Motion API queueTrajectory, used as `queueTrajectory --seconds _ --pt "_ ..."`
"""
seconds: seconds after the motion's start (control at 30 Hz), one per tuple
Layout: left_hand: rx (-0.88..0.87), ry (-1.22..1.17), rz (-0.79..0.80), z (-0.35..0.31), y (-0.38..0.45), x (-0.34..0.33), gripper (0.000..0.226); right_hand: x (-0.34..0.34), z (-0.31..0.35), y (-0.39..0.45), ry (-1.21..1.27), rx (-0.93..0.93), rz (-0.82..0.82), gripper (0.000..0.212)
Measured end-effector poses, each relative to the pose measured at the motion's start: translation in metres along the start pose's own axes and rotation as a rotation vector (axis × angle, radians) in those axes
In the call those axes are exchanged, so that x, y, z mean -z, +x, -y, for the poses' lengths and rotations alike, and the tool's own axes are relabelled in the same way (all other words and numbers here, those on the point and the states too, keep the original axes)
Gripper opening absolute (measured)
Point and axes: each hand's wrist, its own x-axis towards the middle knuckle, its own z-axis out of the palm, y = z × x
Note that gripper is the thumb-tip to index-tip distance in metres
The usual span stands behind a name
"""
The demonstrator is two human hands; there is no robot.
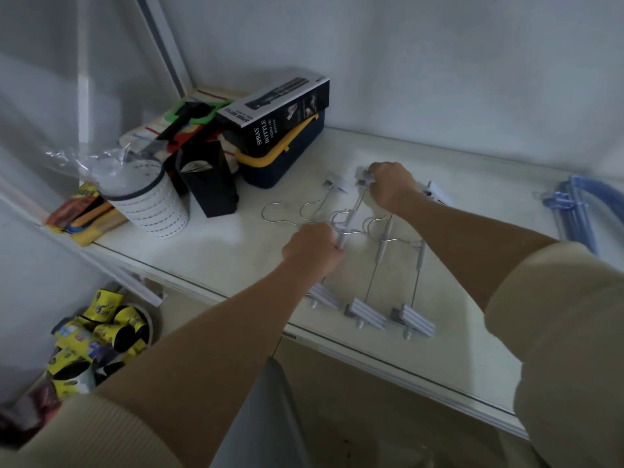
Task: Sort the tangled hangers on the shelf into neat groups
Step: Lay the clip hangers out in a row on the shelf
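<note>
Several grey clip hangers with metal hooks lie side by side on the white shelf. Their ribbed clips sit at the front edge and at the back, and their hooks point left. My left hand is closed around the grey centre stem of one hanger in the middle of the row. My right hand reaches further back and pinches a grey clip at that hanger's far end. A bunch of blue hangers lies apart at the shelf's right end.
On the shelf's left stand a white perforated cup, a black holder, a blue box with a yellow handle and a black spray bottle carton. Yellow-and-black packets fill a bin below.
</note>
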Motion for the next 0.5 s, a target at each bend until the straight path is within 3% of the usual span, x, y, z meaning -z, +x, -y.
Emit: queueTrajectory --seconds 0.5 --pt "-0.022 -0.057 0.088 0.018 -0.005 0.008 0.011 -0.008 0.008 -0.003 -0.129 0.033 -0.027 0.030"
